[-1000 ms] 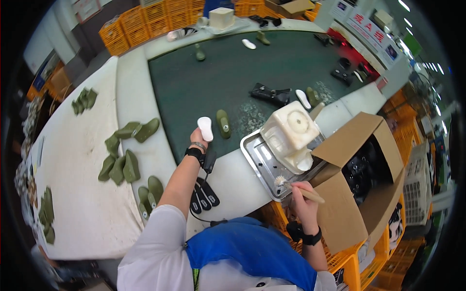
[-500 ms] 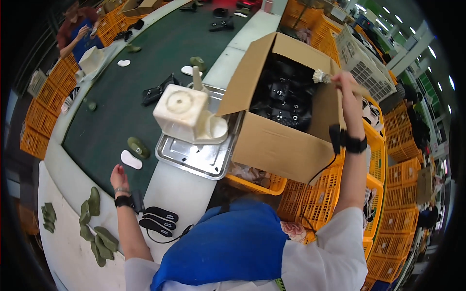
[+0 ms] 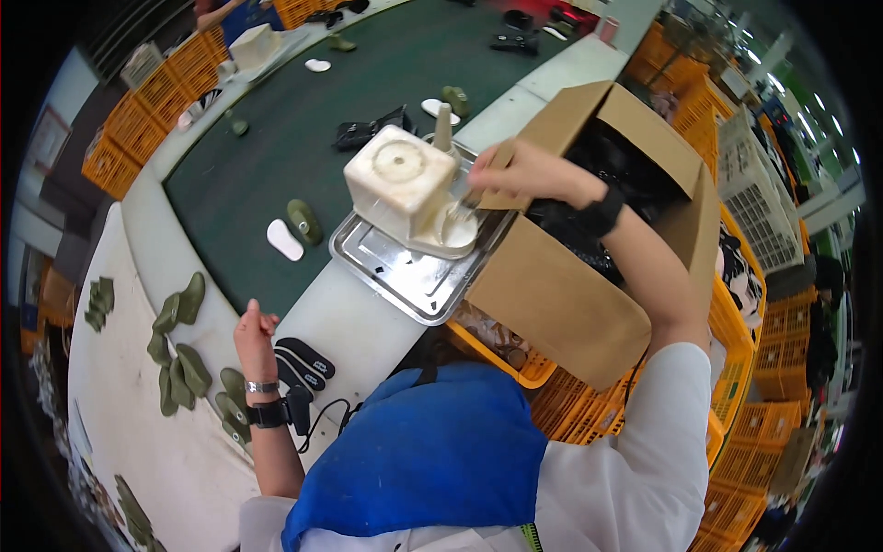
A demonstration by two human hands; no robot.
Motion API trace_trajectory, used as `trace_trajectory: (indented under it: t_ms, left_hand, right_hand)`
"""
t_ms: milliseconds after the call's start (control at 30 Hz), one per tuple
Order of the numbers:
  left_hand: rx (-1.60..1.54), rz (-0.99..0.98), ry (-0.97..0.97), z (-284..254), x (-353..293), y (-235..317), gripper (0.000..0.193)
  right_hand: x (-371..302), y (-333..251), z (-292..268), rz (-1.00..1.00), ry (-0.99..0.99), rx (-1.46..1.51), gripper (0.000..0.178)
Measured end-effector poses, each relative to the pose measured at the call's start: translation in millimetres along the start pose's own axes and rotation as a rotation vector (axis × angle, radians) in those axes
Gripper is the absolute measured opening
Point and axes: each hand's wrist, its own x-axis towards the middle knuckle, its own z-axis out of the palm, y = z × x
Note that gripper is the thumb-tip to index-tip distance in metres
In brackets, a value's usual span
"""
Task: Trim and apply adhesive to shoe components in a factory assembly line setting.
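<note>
My right hand [image 3: 515,173] is closed round the wooden handle of a brush [image 3: 466,204]. The brush's bristle end is down at the round cup of a white glue dispenser [image 3: 400,179], partly blurred. This boxy dispenser stands on a shiny metal tray [image 3: 405,285] with small dark scraps on it. My left hand [image 3: 255,342] is raised over the table edge with its fingers loosely bent and apart, nothing seen in it. Close beside it lie several black insoles [image 3: 303,363]. A white insole [image 3: 285,240] and an olive-green shoe [image 3: 303,222] rest on the green belt.
An open cardboard box [image 3: 561,294] with black shoes inside stands right of the tray. Orange crates [image 3: 768,368] are stacked at the right. Several olive shoes [image 3: 189,368] lie on the white table [image 3: 120,396] at left. A co-worker's arm [image 3: 216,14] shows far left, across the belt.
My right hand has brought the brush from above the cardboard box leftward to the dispenser's cup. The view has shifted, and more olive shoes show at the left.
</note>
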Motion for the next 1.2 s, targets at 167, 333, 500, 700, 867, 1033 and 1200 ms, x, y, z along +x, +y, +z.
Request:
trace_trajectory:
  t_ms: [167, 333, 500, 700, 867, 1033, 1200]
  left_hand:
    - [-0.015, -0.029, 0.088, -17, -45, -11, 0.040]
    - [-0.017, -0.049, 0.198, -35, -72, -24, 0.040]
    - [-0.048, -0.051, 0.205, -35, -77, -31, 0.039]
    - [-0.039, -0.087, 0.198, -29, -74, -32, 0.030]
    - [0.052, -0.123, 0.091, -4, -66, -39, 0.031]
    - [0.181, -0.157, -0.014, 43, -63, -28, 0.048]
    - [0.338, -0.134, -0.079, 73, -71, -14, 0.052]
  right_hand:
    - [66, 52, 36, 0.067, -0.469, -0.528, 0.022]
    - [98, 64, 43, 0.044, -0.569, -0.443, 0.023]
    - [115, 79, 41, 0.084, -0.621, -0.515, 0.031]
    - [67, 43, -60, -0.009, 0.051, -0.101, 0.026]
    - [-22, 143, -138, 0.391, 0.297, 0.121, 0.025]
    - [-109, 313, -99, 0.873, -0.048, -0.776, 0.026]
    - [-120, 357, -63, 1.519, 0.285, -0.468, 0.057]
